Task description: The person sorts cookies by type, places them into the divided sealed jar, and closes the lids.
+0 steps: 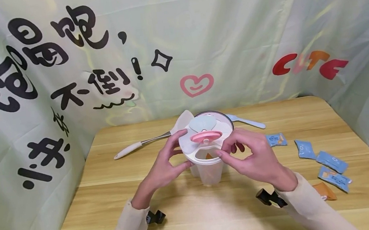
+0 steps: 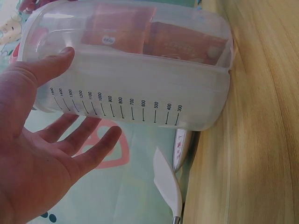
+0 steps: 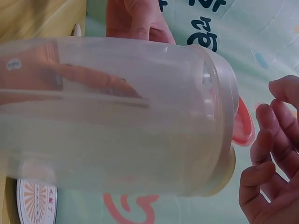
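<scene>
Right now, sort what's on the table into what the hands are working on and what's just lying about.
In hand:
clear divided container
its white lid with pink knob
orange packets inside
left hand
right hand

Lying about:
blue packets
orange packet
spatula
blue spoon

"CUTE" on backdrop; container scale 300–1400

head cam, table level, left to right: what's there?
White-handled spatula → left hand → clear lidded container → right hand → lone blue packet → cluster of blue packets, with an orange packet below it.
</scene>
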Motion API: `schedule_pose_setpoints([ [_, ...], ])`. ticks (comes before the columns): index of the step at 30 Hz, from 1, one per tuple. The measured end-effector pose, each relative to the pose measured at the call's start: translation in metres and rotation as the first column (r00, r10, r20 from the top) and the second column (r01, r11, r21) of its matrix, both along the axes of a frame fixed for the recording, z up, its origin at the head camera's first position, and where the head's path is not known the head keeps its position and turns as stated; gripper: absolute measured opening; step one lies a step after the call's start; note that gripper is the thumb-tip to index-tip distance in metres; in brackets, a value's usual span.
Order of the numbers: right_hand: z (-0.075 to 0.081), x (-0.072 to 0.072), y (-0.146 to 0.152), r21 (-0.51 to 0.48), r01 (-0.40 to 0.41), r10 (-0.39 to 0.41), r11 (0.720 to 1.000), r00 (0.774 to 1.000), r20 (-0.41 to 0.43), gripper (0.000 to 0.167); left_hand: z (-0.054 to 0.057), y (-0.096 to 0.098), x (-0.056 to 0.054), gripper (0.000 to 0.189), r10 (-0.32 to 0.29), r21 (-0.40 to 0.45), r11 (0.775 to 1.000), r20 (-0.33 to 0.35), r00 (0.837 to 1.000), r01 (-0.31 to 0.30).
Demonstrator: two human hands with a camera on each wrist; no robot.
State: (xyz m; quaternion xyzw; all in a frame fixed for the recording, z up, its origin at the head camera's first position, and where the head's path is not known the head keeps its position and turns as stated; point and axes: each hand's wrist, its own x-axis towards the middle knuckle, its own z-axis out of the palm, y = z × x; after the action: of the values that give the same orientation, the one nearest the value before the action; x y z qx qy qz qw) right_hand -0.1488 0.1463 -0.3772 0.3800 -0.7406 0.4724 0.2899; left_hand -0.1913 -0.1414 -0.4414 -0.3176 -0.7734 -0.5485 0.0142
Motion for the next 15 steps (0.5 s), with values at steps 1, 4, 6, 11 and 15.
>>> schedule_pose_setpoints([
  [1, -0.001, 0.000, 0.002, -0.003, 0.004, -0.004, 1.000, 1.000, -0.004, 0.016, 0.000, 0.000, 0.000, 0.091, 0.000, -0.001, 1.000, -0.002, 1.000, 0.000],
  [4, -0.003, 0.000, 0.008, -0.012, 0.016, -0.016, 1.000, 1.000, -0.010, 0.017, -0.001, 0.000, -0.001, 0.090, 0.001, -0.003, 1.000, -0.002, 1.000, -0.001],
  [6, -0.005, 0.001, 0.013, -0.013, 0.027, -0.027, 1.000, 1.000, -0.010, 0.020, -0.001, 0.000, -0.001, 0.090, 0.002, -0.005, 1.000, 0.001, 1.000, -0.002],
  [11, -0.012, 0.002, 0.027, -0.014, 0.042, -0.042, 0.999, 0.999, -0.014, 0.023, 0.000, 0.000, 0.000, 0.091, 0.000, -0.003, 1.000, 0.002, 1.000, 0.000],
  [15, -0.018, 0.003, 0.040, -0.007, 0.076, -0.076, 0.997, 0.997, -0.013, 0.024, 0.000, 0.000, -0.001, 0.092, -0.003, -0.004, 1.000, -0.002, 1.000, 0.003],
])
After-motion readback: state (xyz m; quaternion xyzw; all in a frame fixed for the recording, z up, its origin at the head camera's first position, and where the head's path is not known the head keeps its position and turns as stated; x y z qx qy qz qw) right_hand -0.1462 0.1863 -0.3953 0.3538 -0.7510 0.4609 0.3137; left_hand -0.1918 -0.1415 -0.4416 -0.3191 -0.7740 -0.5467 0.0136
